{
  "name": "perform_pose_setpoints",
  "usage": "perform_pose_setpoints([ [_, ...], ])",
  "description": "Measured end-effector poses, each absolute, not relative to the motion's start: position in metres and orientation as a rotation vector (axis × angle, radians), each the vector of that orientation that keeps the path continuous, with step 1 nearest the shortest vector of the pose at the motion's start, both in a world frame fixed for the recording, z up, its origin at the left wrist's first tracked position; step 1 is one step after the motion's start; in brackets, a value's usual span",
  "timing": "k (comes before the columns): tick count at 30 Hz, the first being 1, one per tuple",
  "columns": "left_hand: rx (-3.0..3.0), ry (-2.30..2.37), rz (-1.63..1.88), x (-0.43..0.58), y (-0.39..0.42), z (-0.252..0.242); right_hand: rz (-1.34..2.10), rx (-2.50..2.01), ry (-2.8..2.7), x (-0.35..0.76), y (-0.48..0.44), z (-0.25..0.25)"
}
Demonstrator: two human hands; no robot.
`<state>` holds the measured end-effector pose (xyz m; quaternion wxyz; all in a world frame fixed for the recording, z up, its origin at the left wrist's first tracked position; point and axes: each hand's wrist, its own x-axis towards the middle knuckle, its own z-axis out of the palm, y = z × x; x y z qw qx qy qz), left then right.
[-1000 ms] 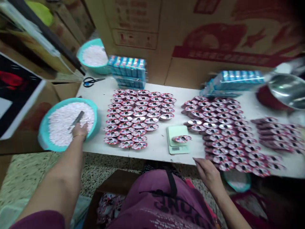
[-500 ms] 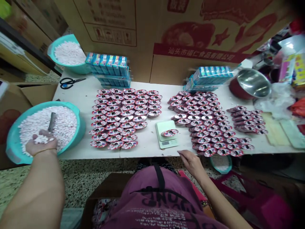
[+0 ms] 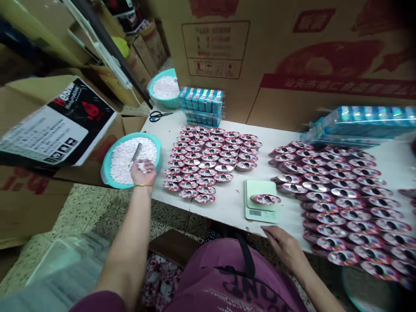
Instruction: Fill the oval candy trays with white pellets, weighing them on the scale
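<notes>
My left hand (image 3: 143, 172) is cupped palm up over the rim of a teal bowl (image 3: 108, 175) of small white pellets (image 3: 123, 156), with a heap of pellets in it. A grey scoop handle (image 3: 135, 152) sticks out of the pellets. My right hand (image 3: 283, 246) rests at the table's front edge, fingers loosely apart, holding nothing. Just beyond it a pale green scale (image 3: 260, 201) carries one red foil-rimmed cup (image 3: 265, 199). Rows of the same cups lie on the left (image 3: 211, 160) and on the right (image 3: 341, 195).
A second teal bowl (image 3: 165, 89) of pellets, scissors (image 3: 159, 115) and stacked blue packs (image 3: 202, 104) stand at the back left. More blue packs (image 3: 364, 123) lie at the back right. Cardboard boxes (image 3: 292, 56) wall the table; a printed box (image 3: 55, 125) stands left.
My left hand has lifted a handful of pellets from the bowl and drawn toward the bowl's near right rim. The camera has swung left. My right hand has stayed at the table edge.
</notes>
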<state>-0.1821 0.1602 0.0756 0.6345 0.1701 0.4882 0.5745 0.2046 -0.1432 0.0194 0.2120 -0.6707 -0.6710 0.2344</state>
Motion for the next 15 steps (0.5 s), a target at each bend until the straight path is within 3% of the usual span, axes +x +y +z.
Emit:
perform_pose_setpoints([
  [7, -0.062, 0.920, 0.768, -0.011, 0.007, 0.027, 0.656, -1.524, -2.129, 0.130, -0.084, 0.064],
  [15, -0.166, 0.880, 0.534, 0.045, -0.064, -0.006, 0.513, -1.714, -2.483, 0.142, -0.097, 0.037],
])
